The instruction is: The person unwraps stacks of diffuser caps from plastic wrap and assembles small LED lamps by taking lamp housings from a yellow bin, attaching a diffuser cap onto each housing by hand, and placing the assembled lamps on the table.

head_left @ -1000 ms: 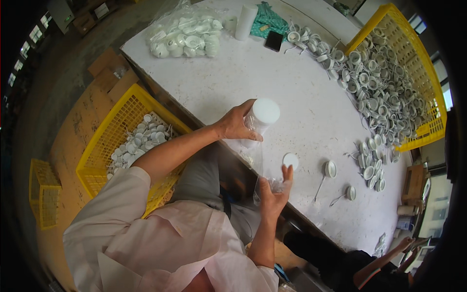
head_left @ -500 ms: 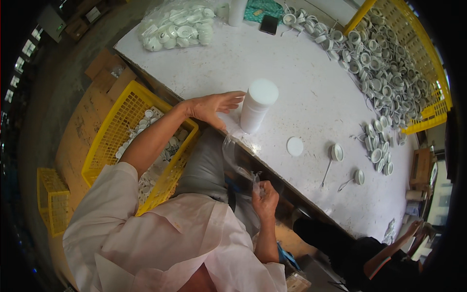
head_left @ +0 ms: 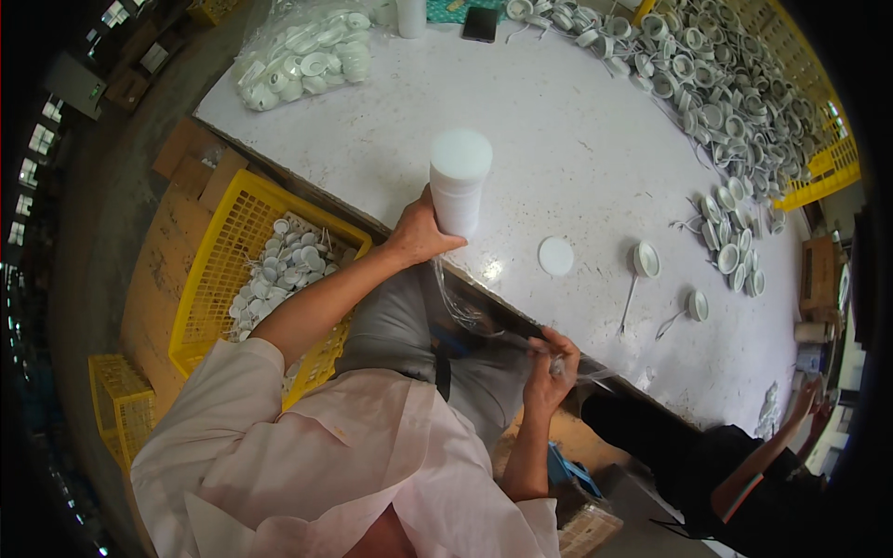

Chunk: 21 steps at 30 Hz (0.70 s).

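A tall stack of thin white round discs stands upright near the table's front edge. My left hand is wrapped round its lower left side, thumb in front and the fingers partly hidden behind it. Crumpled clear plastic film, perhaps a bag, hangs from below that hand over the table edge. Its other end is pinched in my right hand, beside the edge. One loose white disc lies flat to the right of the stack. Farther right are two small round white lamp fittings with wires, one of them a fitting with its wire stretched toward me.
Many similar fittings are heaped at the far right against a yellow crate. A clear bag of white round parts and a dark phone lie at the back. A yellow basket holds parts at my left. Another person is at lower right.
My left hand has closed from spread fingers onto the base of the stack. My right hand has moved right along the table edge, drawing the clear film with it. The view has shifted slightly.
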Motion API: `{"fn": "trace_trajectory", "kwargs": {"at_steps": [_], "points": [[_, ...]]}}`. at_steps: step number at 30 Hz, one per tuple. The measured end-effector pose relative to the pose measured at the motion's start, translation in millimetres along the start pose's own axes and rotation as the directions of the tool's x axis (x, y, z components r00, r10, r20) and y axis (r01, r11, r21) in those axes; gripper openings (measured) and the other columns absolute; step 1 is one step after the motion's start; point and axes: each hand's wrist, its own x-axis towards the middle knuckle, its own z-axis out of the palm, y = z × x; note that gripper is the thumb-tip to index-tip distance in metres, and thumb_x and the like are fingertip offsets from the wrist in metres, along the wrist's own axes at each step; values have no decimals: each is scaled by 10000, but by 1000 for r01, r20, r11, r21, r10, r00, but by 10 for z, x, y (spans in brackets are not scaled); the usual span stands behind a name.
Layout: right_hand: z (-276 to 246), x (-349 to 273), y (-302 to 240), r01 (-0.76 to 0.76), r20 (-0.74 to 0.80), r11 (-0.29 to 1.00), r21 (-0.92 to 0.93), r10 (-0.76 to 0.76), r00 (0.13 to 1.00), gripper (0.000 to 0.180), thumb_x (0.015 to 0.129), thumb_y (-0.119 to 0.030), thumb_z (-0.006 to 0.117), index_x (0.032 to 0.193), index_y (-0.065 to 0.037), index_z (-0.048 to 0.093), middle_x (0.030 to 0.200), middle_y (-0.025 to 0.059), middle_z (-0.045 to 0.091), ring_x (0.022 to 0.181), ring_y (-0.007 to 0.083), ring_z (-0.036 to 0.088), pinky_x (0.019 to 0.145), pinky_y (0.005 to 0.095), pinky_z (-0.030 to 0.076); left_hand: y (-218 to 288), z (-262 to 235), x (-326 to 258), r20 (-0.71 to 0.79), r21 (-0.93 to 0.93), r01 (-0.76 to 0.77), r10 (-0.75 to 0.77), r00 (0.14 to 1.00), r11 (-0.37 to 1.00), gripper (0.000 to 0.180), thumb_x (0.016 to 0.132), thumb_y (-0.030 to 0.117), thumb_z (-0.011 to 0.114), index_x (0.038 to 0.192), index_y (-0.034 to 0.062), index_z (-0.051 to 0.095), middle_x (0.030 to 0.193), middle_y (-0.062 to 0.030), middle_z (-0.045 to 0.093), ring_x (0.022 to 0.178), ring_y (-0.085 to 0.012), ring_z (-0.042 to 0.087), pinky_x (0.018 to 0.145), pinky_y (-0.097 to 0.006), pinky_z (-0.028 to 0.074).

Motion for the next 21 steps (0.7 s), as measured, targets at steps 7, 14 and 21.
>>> {"fn": "trace_trajectory", "kwargs": {"at_steps": [7, 14, 21], "points": [[371, 416, -307, -170, 261, 984, -62, 180, 948, 238, 811, -18, 582, 1049, 2, 574, 836, 39, 624, 692, 64, 520, 631, 196, 421, -16, 82, 28, -67, 58, -53, 57, 996, 997, 682, 594, 217, 806, 1148, -30, 495, 1057, -188, 623, 985, -300, 625, 872, -380, 498], [279, 59, -105, 191, 496, 703, -685, 258, 829, 428, 743, -336, 728, 1091, -109, 627, 872, 204, 663, 811, 304, 665, 711, 372, 500, 16, 47, 22, -121, 40, -21, 26, 992, 999, 701, 589, 220, 808, 1155, -39, 486, 1070, -204, 610, 1002, -313, 615, 875, -395, 496], [15, -244, 372, 382, 541, 419, -824, 383, 749, 192, 803, -247, 649, 966, -151, 680, 876, 124, 681, 762, 337, 647, 673, 418, 516, 35, 10, 95, -128, 39, -47, 52, 990, 998, 717, 586, 224, 810, 1162, -37, 474, 1066, -204, 608, 991, -317, 616, 869, -397, 496]]}}
